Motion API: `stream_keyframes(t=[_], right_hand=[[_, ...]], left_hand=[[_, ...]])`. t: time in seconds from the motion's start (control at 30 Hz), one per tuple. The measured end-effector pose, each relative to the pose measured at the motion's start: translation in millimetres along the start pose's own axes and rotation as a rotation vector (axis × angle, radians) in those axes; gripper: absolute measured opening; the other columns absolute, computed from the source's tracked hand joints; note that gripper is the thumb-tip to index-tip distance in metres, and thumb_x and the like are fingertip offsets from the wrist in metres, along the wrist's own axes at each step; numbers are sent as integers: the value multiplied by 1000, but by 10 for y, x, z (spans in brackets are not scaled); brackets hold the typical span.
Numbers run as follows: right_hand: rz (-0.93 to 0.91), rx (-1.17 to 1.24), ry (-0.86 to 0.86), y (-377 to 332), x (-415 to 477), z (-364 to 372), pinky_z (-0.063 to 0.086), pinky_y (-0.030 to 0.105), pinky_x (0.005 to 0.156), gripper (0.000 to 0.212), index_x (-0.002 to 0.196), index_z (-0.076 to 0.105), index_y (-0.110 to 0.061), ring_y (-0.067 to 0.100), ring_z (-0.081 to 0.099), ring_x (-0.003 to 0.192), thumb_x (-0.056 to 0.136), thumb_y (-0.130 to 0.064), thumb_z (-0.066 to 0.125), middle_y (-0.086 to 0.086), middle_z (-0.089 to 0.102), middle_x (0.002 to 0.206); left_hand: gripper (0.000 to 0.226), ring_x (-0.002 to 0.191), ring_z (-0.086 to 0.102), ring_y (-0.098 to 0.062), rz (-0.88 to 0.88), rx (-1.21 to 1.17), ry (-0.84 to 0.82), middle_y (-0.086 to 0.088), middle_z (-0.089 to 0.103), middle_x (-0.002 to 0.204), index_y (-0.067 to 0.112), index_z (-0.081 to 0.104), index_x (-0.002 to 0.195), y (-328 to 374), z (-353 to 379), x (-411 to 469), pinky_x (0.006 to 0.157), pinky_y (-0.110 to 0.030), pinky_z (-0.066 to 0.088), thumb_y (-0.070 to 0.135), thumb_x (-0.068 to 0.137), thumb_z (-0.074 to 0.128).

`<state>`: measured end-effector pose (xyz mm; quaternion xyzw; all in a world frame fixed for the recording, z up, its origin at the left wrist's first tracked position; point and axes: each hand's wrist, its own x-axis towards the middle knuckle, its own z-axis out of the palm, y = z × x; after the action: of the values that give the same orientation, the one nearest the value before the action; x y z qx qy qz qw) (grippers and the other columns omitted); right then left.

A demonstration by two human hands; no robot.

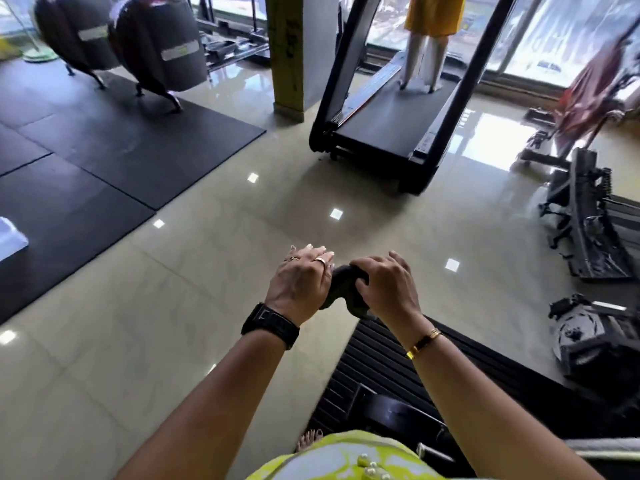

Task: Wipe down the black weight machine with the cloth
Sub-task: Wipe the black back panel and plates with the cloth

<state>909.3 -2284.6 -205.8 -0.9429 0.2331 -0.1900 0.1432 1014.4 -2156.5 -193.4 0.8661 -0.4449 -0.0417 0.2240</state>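
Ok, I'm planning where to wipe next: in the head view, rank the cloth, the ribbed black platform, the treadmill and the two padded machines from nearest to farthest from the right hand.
1. cloth: in the right hand's grip.
2. ribbed black platform: just below the hand.
3. treadmill: ahead, across the floor.
4. padded machines: far left, at the back.

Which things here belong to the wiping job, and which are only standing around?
For the job: dark cloth, right hand gripping it, left hand touching it, black weight machine below.
Just around: treadmill, mannequin on it, black floor mats, two wrapped chairs.
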Motion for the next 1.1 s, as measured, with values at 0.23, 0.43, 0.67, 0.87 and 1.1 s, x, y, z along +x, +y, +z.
stream_keyframes(t=[0.23, 0.43, 0.67, 0.87, 1.1], right_hand=[[61, -31, 68, 336, 411, 22, 40, 45, 103, 26, 98, 74, -10, 29, 70, 81, 73, -4, 77, 10, 74, 91], [151, -91, 102, 724, 729, 7, 42, 43, 100, 25, 96, 76, -15, 27, 69, 83, 72, -10, 76, 7, 74, 91], [298, -80, 125, 1598, 1287, -19, 35, 36, 104, 25, 105, 74, -13, 27, 67, 94, 80, -11, 70, 8, 73, 99], [383, -64, 181, 2612, 2047, -271, 44, 37, 90, 22, 95, 75, -13, 30, 66, 81, 74, -7, 72, 9, 73, 88], [469, -162, 225, 3730, 2606, -864, 47, 36, 77, 14, 90, 73, -10, 32, 64, 79, 77, -9, 68, 9, 72, 85]], left_hand=[[38, 137, 42, -26, 57, -54, -59, -12, 50, 144, 7, 54, 136, -60, 127, 688, 118, -33, 17, 20, 102, 42], [38, 137, 42, -24, 139, -81, -101, -11, 49, 145, 8, 55, 136, 91, 348, 1271, 118, -32, 18, 20, 102, 43], [40, 139, 38, -18, 265, -54, -147, -5, 47, 147, 13, 52, 139, 481, 782, 2304, 117, -25, 12, 25, 103, 40], [39, 142, 34, -20, 395, -25, -192, -5, 48, 146, 13, 52, 139, 1187, 1175, 3638, 118, -28, 11, 24, 104, 41], [38, 139, 38, -23, 554, -85, -223, -7, 51, 144, 12, 55, 137, 2204, 1619, 4917, 117, -30, 14, 23, 103, 42]])
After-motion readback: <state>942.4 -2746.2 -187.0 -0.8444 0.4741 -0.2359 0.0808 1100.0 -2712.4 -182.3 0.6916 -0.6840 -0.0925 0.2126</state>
